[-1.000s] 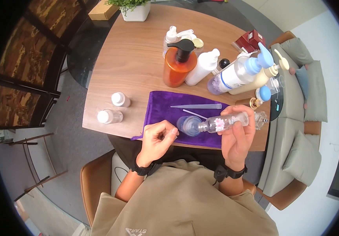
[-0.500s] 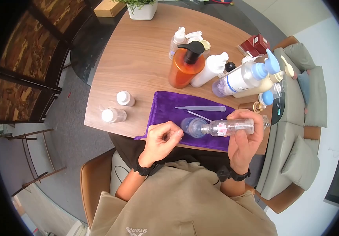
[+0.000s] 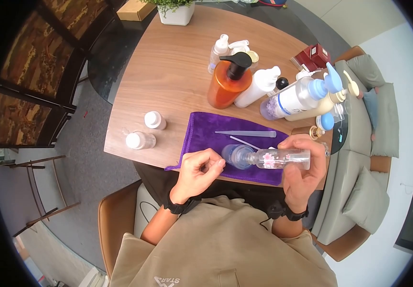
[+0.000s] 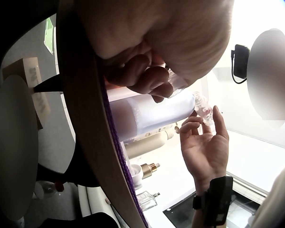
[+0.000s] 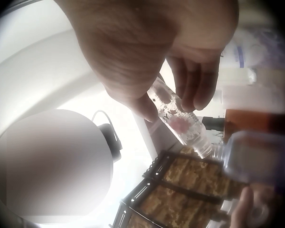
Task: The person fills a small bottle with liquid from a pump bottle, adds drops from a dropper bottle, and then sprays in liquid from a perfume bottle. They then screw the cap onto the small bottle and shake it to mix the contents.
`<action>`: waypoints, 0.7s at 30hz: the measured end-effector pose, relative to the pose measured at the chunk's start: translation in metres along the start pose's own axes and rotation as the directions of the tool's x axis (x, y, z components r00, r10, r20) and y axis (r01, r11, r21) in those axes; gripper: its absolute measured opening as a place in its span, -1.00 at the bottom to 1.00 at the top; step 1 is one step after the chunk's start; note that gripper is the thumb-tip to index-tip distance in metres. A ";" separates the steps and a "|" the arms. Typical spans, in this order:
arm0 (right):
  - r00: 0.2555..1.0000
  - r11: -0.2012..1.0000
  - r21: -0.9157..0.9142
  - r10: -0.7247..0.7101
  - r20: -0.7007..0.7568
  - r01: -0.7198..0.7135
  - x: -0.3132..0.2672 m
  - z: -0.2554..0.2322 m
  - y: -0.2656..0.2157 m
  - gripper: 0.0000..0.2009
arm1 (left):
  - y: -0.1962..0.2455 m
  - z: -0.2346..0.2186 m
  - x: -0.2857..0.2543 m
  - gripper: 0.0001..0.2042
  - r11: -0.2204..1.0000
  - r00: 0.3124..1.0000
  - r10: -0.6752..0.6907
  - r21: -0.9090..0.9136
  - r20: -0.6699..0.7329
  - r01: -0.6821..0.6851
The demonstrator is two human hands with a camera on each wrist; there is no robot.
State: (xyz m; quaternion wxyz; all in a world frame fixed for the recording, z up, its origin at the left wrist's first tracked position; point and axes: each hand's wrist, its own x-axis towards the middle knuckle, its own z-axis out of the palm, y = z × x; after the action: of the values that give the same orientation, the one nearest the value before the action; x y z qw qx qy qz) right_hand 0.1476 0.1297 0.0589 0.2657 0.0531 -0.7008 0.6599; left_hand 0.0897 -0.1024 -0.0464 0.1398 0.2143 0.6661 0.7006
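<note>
My right hand (image 3: 304, 167) holds a clear bottle (image 3: 276, 159) with pink flowers between thumb and fingers. It is tilted, its neck down at the mouth of a bluish see-through bottle (image 4: 152, 114), which stands upright on a purple cloth (image 3: 201, 125). In the right wrist view the flowered bottle (image 5: 178, 123) slants towards the bluish bottle (image 5: 259, 159). Beside the bluish bottle, my left hand (image 3: 196, 174) has curled fingers and pinches a small clear piece (image 4: 177, 80), mostly hidden by the fingers. A dropper tube (image 3: 247, 134) and a thin white stick (image 3: 244, 142) lie on the cloth.
Behind the cloth stand an amber pump bottle (image 3: 225, 88), a white bottle (image 3: 256, 88) and a lilac pump bottle (image 3: 288, 101). Two small white-capped bottles, one (image 3: 142, 140) nearer the front edge, are on the left. A potted plant (image 3: 177, 14) is at the back.
The flowered bottle has swung in my right hand, its base shifting slightly right and towards me, while its neck stays at the bluish bottle's mouth. The left hand keeps its curl; the head view shifts slightly.
</note>
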 end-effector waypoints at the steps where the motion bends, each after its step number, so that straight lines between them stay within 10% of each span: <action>1: 1.000 1.000 -0.011 -0.010 0.016 0.010 0.001 0.000 -0.001 -0.56 | 0.001 0.000 0.000 -0.83 1.000 1.000 0.000 0.000 -0.001 0.000; 21: 0.977 0.973 -0.153 -0.148 0.152 0.171 0.016 0.000 -0.006 -0.52 | 0.005 0.000 0.002 -0.84 1.000 1.000 0.002 0.029 -0.006 -0.002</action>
State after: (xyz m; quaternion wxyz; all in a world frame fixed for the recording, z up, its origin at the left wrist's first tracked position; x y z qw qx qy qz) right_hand 0.1366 0.1330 0.0712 0.2716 0.1331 -0.7635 0.5706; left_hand 0.0887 -0.1018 -0.0411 0.1338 0.2149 0.6763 0.6917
